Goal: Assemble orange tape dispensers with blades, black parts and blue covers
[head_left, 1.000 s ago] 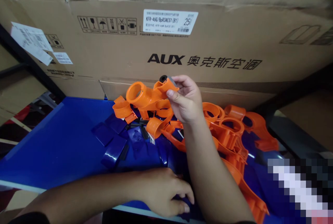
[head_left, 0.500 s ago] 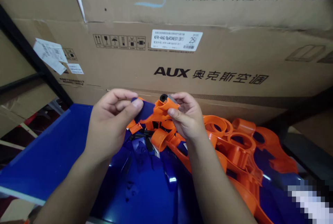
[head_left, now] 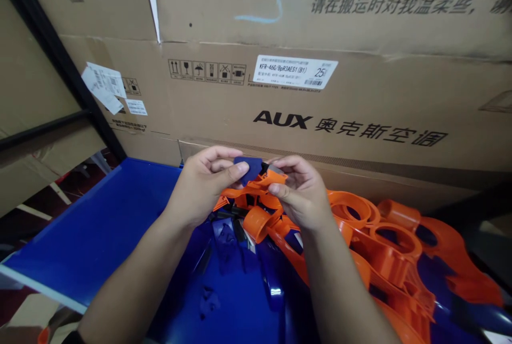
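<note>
Thumb and fingers of my left hand [head_left: 202,186] pinch a small flat dark blue plastic piece [head_left: 253,167]. My right hand [head_left: 306,192] grips a small orange plastic part [head_left: 276,176], thumb in front and fingers behind. A dark grey or black bit shows at the top of that part, partly covered by my fingers. The blue piece overlaps the left side of the orange part; whether the two are joined I cannot tell. Just below the hands lies an orange ring-shaped piece [head_left: 256,224] among other loose parts.
A blue tabletop [head_left: 100,226] spreads below. Several large orange plastic parts [head_left: 396,248] are piled on the right. Small dark blue pieces [head_left: 210,301] lie in front. A big cardboard box [head_left: 216,104] stands behind, beside a black metal post [head_left: 60,50].
The view has shifted, so everything sits further right and lower. The blue piece has turned and come closer over the orange part, hiding the black round bit seen before.
</note>
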Available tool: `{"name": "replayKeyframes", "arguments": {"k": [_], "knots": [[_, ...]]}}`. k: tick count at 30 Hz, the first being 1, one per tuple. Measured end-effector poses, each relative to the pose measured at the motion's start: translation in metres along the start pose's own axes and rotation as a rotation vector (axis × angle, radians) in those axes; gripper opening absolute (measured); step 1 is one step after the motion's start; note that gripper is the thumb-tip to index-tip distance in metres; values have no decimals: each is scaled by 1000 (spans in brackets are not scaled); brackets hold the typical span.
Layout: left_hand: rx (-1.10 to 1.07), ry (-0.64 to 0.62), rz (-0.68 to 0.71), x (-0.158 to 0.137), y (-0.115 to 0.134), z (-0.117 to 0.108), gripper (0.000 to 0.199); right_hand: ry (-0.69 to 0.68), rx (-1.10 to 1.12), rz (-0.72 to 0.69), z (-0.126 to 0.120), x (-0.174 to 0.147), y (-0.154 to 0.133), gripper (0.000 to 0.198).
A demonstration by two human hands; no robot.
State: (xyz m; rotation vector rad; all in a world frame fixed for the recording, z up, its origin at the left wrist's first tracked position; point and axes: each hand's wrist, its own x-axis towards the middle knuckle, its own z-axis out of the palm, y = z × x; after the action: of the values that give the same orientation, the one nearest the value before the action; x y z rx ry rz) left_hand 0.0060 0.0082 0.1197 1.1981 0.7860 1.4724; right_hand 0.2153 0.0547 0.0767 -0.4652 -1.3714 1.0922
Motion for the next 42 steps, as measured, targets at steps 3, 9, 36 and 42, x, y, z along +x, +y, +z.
{"name": "replayKeyframes", "arguments": {"k": [3,9,36,42], "knots": [[-8,-16,-19,2,-1,-1,29,-29,8,-13,0,1,1,38],[-3,-11,-31,5,-1,-3,33,-50,3,-36,-2,2,3,39],[49,34,32,6,3,-6,24,-79,-1,-122,-6,2,1,39],[65,69,66,6,7,-15,25,-86,-41,-183,-4,2,-1,36]]}}
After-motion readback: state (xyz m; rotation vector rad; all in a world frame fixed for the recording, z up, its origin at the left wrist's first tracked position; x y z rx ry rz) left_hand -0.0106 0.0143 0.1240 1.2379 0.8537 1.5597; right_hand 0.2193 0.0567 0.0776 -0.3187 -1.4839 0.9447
